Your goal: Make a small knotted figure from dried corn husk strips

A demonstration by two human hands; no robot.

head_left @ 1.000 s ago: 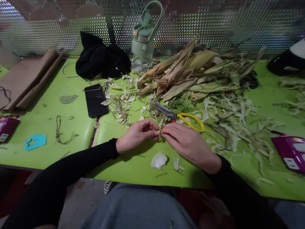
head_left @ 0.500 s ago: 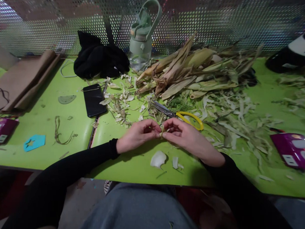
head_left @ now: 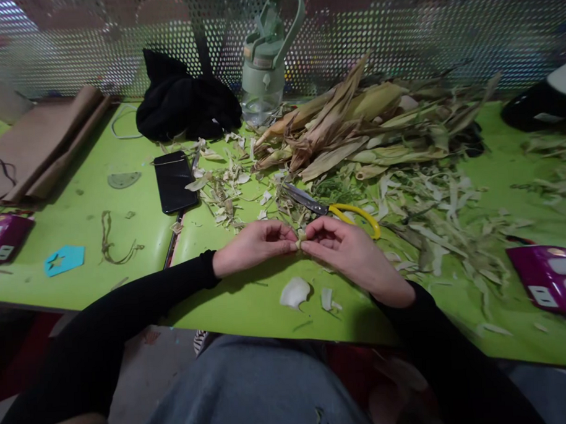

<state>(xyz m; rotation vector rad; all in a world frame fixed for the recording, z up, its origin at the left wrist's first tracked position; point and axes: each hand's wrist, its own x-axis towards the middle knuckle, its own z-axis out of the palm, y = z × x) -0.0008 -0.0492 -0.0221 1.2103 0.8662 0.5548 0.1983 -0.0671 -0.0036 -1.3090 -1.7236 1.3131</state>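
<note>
My left hand [head_left: 254,244] and my right hand [head_left: 347,250] meet fingertip to fingertip over the green table [head_left: 249,306]. Both pinch a small pale piece of corn husk [head_left: 301,239] between them. Yellow-handled scissors [head_left: 338,210] lie just beyond my right hand. Two whitish husk scraps [head_left: 295,293] rest on the table just in front of my hands. A big heap of dried corn husks [head_left: 354,129] lies behind the scissors, with torn strips [head_left: 431,213] spread out to its right.
A black phone [head_left: 174,180] lies left of the hands, with a black cloth [head_left: 186,107] and a green water bottle [head_left: 266,64] behind it. Purple boxes [head_left: 548,277] [head_left: 3,237] sit at both sides. Brown paper [head_left: 39,146], a blue star cutout [head_left: 64,260] and twine [head_left: 112,243] lie at the left.
My right hand has turned from lying flat over the husk piece to a fingertip pinch on it. Both hands have stayed at the same spot.
</note>
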